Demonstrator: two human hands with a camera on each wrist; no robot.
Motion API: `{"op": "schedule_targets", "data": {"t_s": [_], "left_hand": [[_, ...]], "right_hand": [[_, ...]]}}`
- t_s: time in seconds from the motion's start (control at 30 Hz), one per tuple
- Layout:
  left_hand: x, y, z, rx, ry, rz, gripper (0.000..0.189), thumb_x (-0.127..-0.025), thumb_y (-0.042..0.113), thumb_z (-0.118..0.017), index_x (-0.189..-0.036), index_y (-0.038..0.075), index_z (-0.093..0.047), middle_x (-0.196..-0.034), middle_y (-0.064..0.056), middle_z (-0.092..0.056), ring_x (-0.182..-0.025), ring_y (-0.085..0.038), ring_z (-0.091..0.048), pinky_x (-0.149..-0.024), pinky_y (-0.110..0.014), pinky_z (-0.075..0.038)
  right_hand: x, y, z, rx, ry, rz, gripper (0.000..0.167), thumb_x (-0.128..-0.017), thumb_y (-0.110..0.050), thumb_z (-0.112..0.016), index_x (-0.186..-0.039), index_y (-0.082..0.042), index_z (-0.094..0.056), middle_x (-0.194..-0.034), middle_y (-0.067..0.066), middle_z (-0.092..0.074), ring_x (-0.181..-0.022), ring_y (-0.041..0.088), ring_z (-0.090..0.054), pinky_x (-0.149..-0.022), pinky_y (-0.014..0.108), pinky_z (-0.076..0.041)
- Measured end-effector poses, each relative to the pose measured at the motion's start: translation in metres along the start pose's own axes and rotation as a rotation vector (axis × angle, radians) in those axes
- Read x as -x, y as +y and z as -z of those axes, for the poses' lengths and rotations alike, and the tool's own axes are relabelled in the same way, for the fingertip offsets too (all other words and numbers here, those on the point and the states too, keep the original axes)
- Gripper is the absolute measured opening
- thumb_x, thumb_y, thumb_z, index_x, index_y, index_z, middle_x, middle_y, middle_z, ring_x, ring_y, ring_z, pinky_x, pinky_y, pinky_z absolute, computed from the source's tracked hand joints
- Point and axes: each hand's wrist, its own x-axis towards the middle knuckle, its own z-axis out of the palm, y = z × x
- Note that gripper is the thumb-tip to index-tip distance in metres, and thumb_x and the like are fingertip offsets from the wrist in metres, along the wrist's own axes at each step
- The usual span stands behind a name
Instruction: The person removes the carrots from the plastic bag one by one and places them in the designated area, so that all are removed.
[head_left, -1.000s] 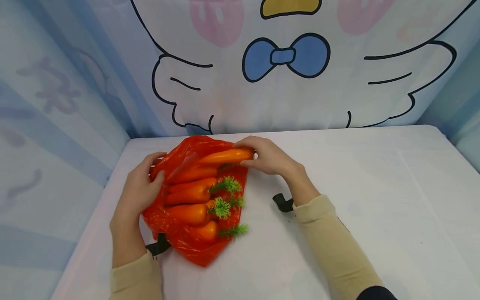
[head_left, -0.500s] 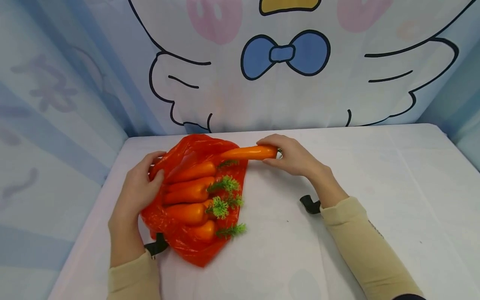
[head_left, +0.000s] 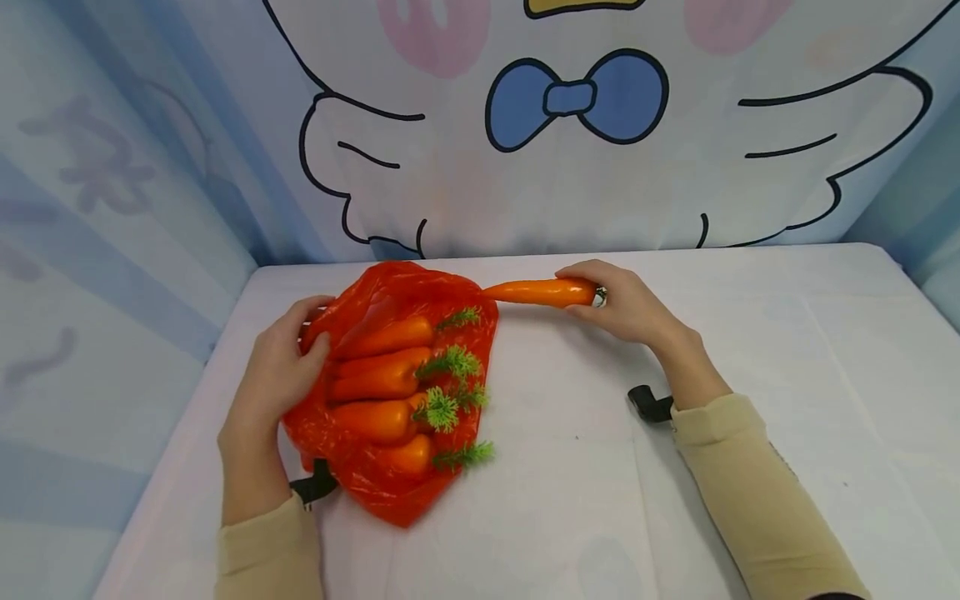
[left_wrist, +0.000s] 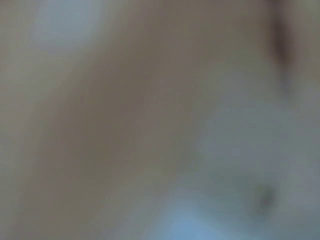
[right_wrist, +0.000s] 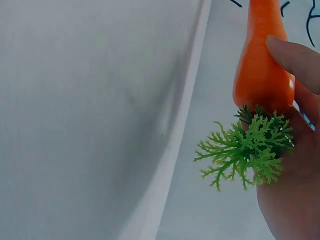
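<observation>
Orange carrot [head_left: 538,292], tip toward nine o'clock, is pinched in the fingers of the right hand [head_left: 633,307] at two o'clock from the red bag [head_left: 390,493], whose edge the left hand [head_left: 279,371] clamps, seemingly to steady it.

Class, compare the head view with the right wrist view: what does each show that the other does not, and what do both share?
Only the head view shows the left hand gripping the red bag, the carrots in it, and the held carrot down to its tip.

Only the right wrist view plainly shows the held carrot's leaves.

Both show the right hand, the held carrot's thick part, the table and the backdrop.
</observation>
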Motion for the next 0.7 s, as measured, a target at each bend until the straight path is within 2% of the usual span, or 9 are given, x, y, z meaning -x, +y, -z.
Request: {"op": "schedule_targets", "data": {"t_s": [0.33,0.53,0.7], "left_hand": [[0.001,-0.001,0.001,-0.002,0.009,-0.018,0.044,-0.104,0.013,-0.046,-0.148,0.008,-0.044,-0.133,-0.021,-0.055,-0.111,-0.039,-0.055,-0.098,-0.061,-0.047],[0.000,-0.001,0.001,0.005,-0.001,-0.015,0.045,-0.104,0.014,-0.046,-0.149,0.009,-0.043,-0.133,-0.021,-0.055,-0.112,-0.039,-0.054,-0.098,-0.062,-0.046],[0.000,-0.001,-0.001,0.014,-0.009,-0.008,0.046,-0.104,0.015,-0.046,-0.149,0.009,-0.043,-0.133,-0.021,-0.055,-0.112,-0.039,-0.054,-0.099,-0.062,-0.046]], "right_hand": [[0.000,0.010,0.007,0.006,-0.040,-0.046,0.045,-0.092,-0.002,-0.070,-0.136,-0.001,-0.059,-0.132,0.018,-0.060,-0.117,0.033,-0.052,-0.107,0.050,-0.038],[0.001,0.014,0.009,-0.002,-0.076,-0.117,0.046,-0.093,-0.008,-0.072,-0.137,-0.004,-0.059,-0.135,0.017,-0.058,-0.122,0.034,-0.050,-0.111,0.051,-0.034],[0.000,0.019,0.007,0.000,-0.100,-0.144,0.047,-0.093,-0.008,-0.072,-0.137,-0.004,-0.059,-0.136,0.018,-0.057,-0.120,0.034,-0.050,-0.110,0.051,-0.034]]}}
